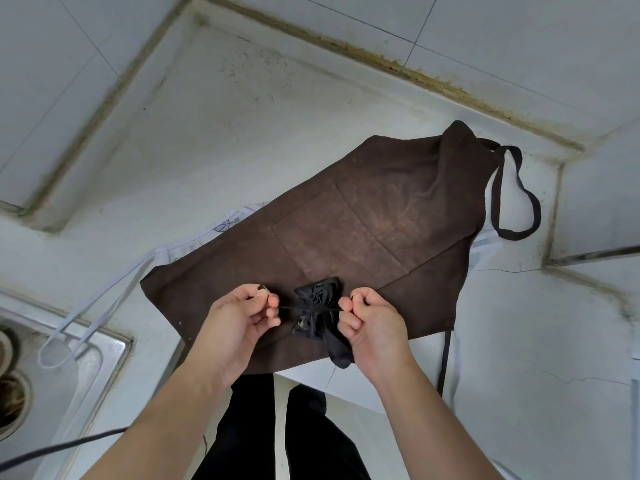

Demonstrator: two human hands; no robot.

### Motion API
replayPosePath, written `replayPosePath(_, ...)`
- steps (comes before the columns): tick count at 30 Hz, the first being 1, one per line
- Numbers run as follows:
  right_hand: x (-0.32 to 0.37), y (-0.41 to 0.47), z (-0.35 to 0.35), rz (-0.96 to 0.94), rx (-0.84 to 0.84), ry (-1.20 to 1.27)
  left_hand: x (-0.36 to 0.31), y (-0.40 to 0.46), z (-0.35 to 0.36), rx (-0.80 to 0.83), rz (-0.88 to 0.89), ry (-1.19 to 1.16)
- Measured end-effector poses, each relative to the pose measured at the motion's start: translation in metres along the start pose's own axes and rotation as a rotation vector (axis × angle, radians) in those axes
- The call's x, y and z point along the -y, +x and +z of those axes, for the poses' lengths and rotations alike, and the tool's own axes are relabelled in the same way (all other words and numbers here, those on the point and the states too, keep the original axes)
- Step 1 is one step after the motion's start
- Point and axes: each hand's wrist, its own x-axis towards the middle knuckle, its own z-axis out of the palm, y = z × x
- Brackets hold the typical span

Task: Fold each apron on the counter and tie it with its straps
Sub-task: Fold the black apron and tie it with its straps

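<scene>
A steel sink sits left; grimy white tiled wall behind.

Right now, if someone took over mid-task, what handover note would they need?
Left hand and right hand each pinch an end of the thin strap, pulled taut around the small black bundle.
Bundle sits above the brown apron, spread flat on the counter; a white apron peeks out beneath.
Done: black one folded, knot in progress.
Left: finish the knot, then brown and white aprons.

Arms: I see both forearms bare, no sleeves.
Hands: left hand and right hand ungloved, no rings.
Legs: black trousers.
</scene>
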Motion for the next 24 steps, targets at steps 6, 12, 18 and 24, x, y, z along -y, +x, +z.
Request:
replayPosePath(6,-0.007,-0.009,-0.003,-0.089,0.067,-0.163,0.003,-0.007,0.008,-0.077,0.076,0.255)
replayPosePath(12,-0.005,-0.015,0.003,-0.376,0.097,-0.957,0.000,-0.012,0.003,0.002,0.365,1.032)
replayPosePath(18,-0.008,-0.012,0.008,-0.692,0.106,-1.409,0.005,-0.003,0.001,0.094,0.553,1.424)
replayPosePath(24,-0.008,-0.019,0.015,-0.731,0.031,-1.597,-0.001,-0.003,0.000,0.041,0.504,1.532)
